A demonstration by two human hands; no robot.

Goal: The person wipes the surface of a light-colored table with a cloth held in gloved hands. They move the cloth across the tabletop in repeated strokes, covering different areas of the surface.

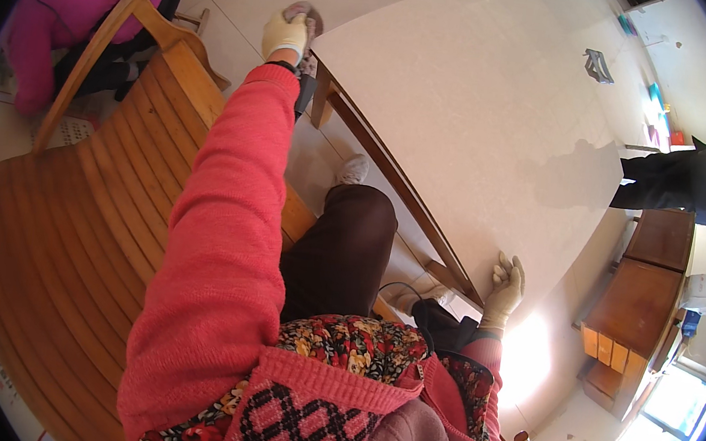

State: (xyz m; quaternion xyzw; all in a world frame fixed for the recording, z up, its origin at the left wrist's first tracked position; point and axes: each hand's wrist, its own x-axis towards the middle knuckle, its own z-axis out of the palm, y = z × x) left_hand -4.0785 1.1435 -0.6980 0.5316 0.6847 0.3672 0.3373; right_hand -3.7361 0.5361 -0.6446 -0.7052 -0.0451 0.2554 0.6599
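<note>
My left hand [284,37], in a pale cream glove, reaches out to the far left corner of a table. Its fingers are closed round a greyish-pink cloth [312,20], bunched at the table's edge and partly hanging beside it. The table [467,121] has a smooth beige top and dark wooden sides. At the table's near right corner is my right hand [505,290], gloved the same way. Its fingers are apart and slightly bent, with nothing in them; whether it touches the top I cannot tell.
A slatted wooden bench [85,235] stands on my left. Beyond it a person in a magenta top [78,6] bends down. A dark-clothed person [684,182] is at the table's right. A small grey-black object [597,67] lies toward the far side. A brown cabinet [637,302] stands right.
</note>
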